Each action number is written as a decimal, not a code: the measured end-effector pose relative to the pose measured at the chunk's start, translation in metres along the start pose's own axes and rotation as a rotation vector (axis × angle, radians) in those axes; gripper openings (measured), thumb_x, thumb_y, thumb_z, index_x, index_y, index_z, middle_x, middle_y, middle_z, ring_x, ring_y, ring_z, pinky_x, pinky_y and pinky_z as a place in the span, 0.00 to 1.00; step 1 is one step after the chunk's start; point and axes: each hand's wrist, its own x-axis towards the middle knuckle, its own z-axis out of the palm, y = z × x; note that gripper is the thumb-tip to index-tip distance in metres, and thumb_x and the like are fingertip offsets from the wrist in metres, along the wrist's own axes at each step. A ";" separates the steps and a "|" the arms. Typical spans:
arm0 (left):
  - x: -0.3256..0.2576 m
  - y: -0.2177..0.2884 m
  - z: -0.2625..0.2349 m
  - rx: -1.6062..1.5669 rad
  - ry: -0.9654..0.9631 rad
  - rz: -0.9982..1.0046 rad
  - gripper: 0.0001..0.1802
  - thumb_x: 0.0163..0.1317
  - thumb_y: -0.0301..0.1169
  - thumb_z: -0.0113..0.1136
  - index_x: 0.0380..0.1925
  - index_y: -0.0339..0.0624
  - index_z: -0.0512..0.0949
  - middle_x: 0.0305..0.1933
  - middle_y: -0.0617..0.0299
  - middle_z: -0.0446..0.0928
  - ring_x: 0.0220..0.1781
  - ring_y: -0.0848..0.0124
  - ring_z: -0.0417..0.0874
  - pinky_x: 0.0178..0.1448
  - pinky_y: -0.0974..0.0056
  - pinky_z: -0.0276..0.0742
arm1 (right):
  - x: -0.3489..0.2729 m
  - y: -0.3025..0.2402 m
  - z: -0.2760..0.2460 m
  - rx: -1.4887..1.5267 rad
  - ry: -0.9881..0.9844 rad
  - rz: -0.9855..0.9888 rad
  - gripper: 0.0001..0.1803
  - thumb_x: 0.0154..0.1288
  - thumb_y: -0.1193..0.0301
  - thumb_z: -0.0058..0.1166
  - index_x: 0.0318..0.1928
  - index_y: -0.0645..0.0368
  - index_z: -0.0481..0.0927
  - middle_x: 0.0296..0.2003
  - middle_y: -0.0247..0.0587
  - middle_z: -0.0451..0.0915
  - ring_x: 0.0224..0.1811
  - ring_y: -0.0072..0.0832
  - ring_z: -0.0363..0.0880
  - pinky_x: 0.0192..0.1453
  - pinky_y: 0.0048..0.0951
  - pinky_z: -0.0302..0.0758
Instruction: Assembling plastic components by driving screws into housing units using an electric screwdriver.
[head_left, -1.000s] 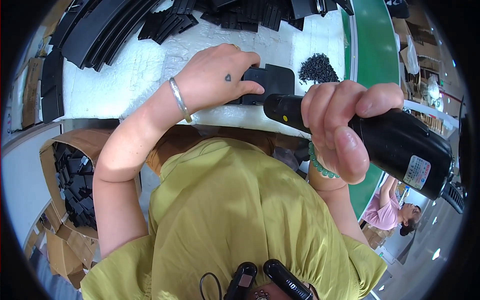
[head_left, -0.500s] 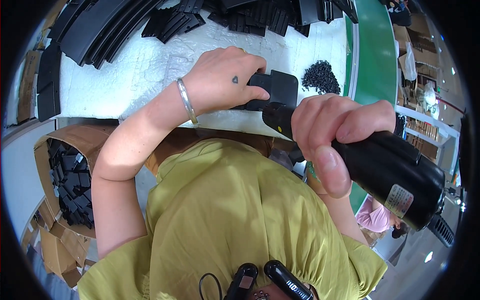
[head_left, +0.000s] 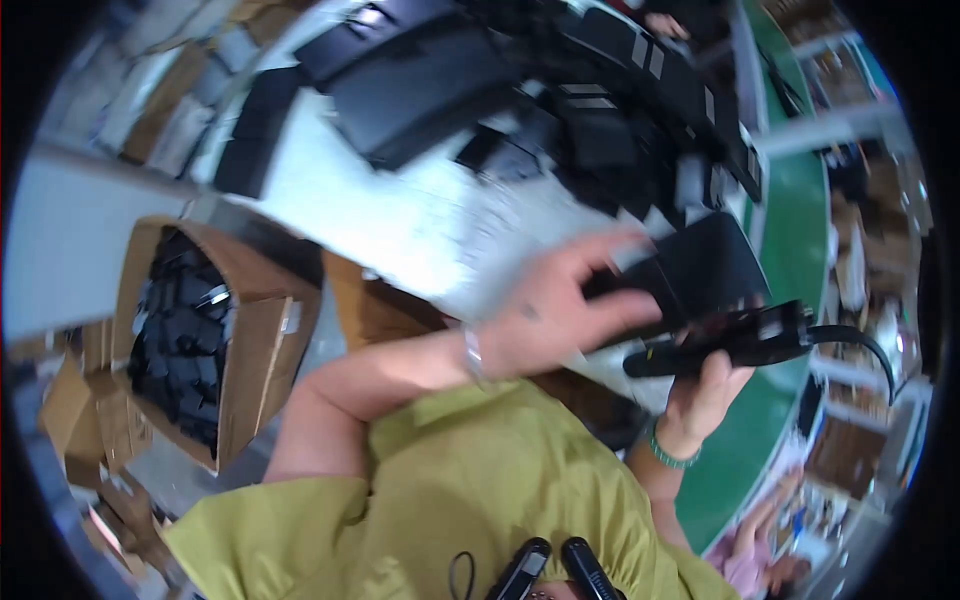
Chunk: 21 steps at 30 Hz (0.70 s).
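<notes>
My left hand (head_left: 570,305), smeared by motion, reaches over the white-covered table with thumb and fingers closed on the near end of a black plastic part (head_left: 712,268). The part is a flat, wide panel with a narrower section toward my fingers. In my right hand (head_left: 705,395) lies a black corded electric screwdriver (head_left: 735,345), gripped from below. The tool is roughly level, its nose toward my left hand and its cord at the right. It overlaps the near edge of the part in view; whether they touch I cannot tell.
Stacks of black panels (head_left: 420,85) and smaller black pieces (head_left: 510,155) crowd the far side of the table (head_left: 400,230). At the left, a cardboard box (head_left: 265,365) holds many black pieces. A green surface (head_left: 745,455) runs along the right. Another person in pink (head_left: 745,565) is at lower right.
The view has swung. The part and my left hand have moved right, away from their earlier place on the table. My right hand has lowered and turned the screwdriver level.
</notes>
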 end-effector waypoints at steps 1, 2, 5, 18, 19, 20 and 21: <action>-0.005 -0.009 0.007 0.132 0.024 0.228 0.33 0.48 0.33 0.67 0.55 0.36 0.67 0.36 0.53 0.76 0.36 0.70 0.76 0.42 0.66 0.73 | -0.003 0.005 0.019 -0.061 -0.098 -0.122 0.44 0.51 0.63 0.62 0.64 0.64 0.52 0.55 0.47 0.65 0.55 0.36 0.68 0.61 0.35 0.64; -0.010 -0.006 0.008 0.091 -0.036 0.211 0.36 0.49 0.34 0.66 0.57 0.35 0.63 0.36 0.49 0.75 0.37 0.68 0.77 0.44 0.66 0.72 | -0.013 0.003 0.019 -0.117 -0.084 0.018 0.41 0.50 0.69 0.59 0.63 0.66 0.53 0.55 0.48 0.66 0.57 0.38 0.67 0.63 0.37 0.61; -0.014 0.013 -0.005 -0.340 -0.333 -0.050 0.35 0.55 0.30 0.62 0.60 0.34 0.58 0.52 0.60 0.68 0.50 0.75 0.70 0.55 0.70 0.66 | -0.024 -0.005 0.017 -0.115 -0.084 0.119 0.40 0.47 0.75 0.55 0.62 0.67 0.54 0.55 0.49 0.66 0.56 0.38 0.67 0.63 0.37 0.61; -0.053 0.049 -0.056 -0.108 -0.358 -0.247 0.23 0.56 0.26 0.60 0.53 0.34 0.69 0.49 0.58 0.72 0.45 0.77 0.74 0.48 0.72 0.72 | -0.027 -0.014 0.011 0.100 -0.067 0.194 0.41 0.48 0.70 0.58 0.61 0.70 0.55 0.50 0.52 0.71 0.49 0.39 0.74 0.56 0.38 0.69; -0.057 0.030 -0.045 -0.173 -0.360 -0.197 0.22 0.55 0.25 0.62 0.50 0.34 0.71 0.45 0.61 0.74 0.42 0.80 0.74 0.46 0.72 0.72 | -0.022 -0.004 0.014 0.059 -0.145 0.170 0.41 0.48 0.69 0.59 0.61 0.69 0.55 0.50 0.52 0.71 0.48 0.39 0.74 0.56 0.38 0.69; -0.062 0.019 -0.043 -0.268 -0.363 -0.114 0.16 0.56 0.26 0.61 0.45 0.34 0.74 0.38 0.66 0.74 0.38 0.82 0.73 0.42 0.72 0.71 | -0.019 0.005 0.016 0.019 -0.224 0.145 0.41 0.48 0.68 0.60 0.61 0.68 0.55 0.50 0.52 0.71 0.48 0.39 0.74 0.56 0.38 0.69; -0.062 0.024 -0.050 -0.166 -0.223 -0.095 0.12 0.58 0.27 0.59 0.41 0.35 0.74 0.35 0.68 0.74 0.36 0.81 0.72 0.41 0.72 0.71 | -0.020 0.008 0.032 0.005 -0.199 0.091 0.43 0.49 0.64 0.63 0.61 0.67 0.56 0.49 0.51 0.71 0.45 0.36 0.75 0.48 0.34 0.73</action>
